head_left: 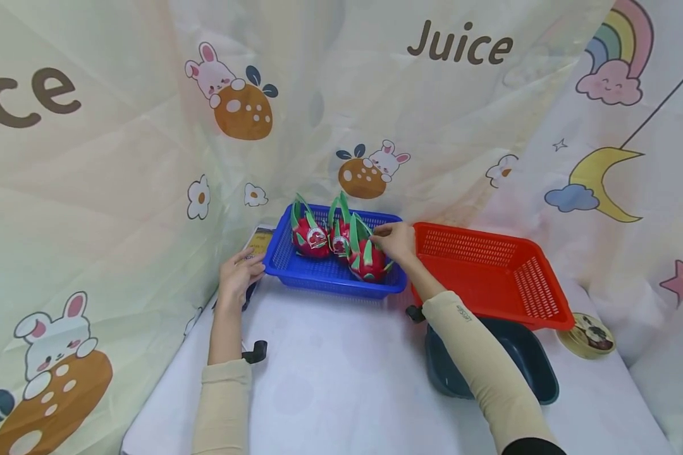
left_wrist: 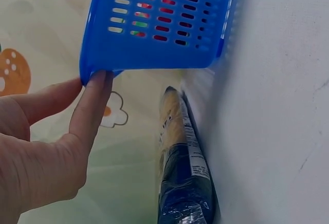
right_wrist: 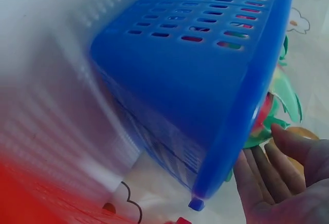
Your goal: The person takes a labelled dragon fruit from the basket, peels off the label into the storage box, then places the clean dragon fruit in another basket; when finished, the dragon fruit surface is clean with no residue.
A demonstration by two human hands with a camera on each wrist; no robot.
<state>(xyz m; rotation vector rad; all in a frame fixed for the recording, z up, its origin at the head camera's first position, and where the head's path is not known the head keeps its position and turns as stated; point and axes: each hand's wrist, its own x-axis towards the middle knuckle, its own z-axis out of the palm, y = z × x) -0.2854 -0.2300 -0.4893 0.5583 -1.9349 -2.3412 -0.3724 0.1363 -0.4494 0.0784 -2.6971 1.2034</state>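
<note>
In the head view a blue plastic basket point(head_left: 332, 284) stands near the back curtain with three toy-like dragon fruits in it. One dragon fruit point(head_left: 310, 237) sits at the left, a second point(head_left: 339, 235) in the middle, and a third point(head_left: 368, 259) at the front right. My left hand point(head_left: 239, 275) pinches the basket's left rim; the left wrist view shows thumb and finger at its corner. Over the right rim reaches my right hand point(head_left: 395, 241), its fingertips at the front-right fruit's green leaves. The right wrist view shows its fingers point(right_wrist: 277, 175) fairly straight, partly hidden behind the rim.
A red basket point(head_left: 492, 278) stands right of the blue one. The right forearm passes over a dark green basin point(head_left: 523, 354). A round gold tin point(head_left: 589, 336) lies at the far right. Beside the left hand is a blue and yellow packet point(left_wrist: 182, 167) against the curtain.
</note>
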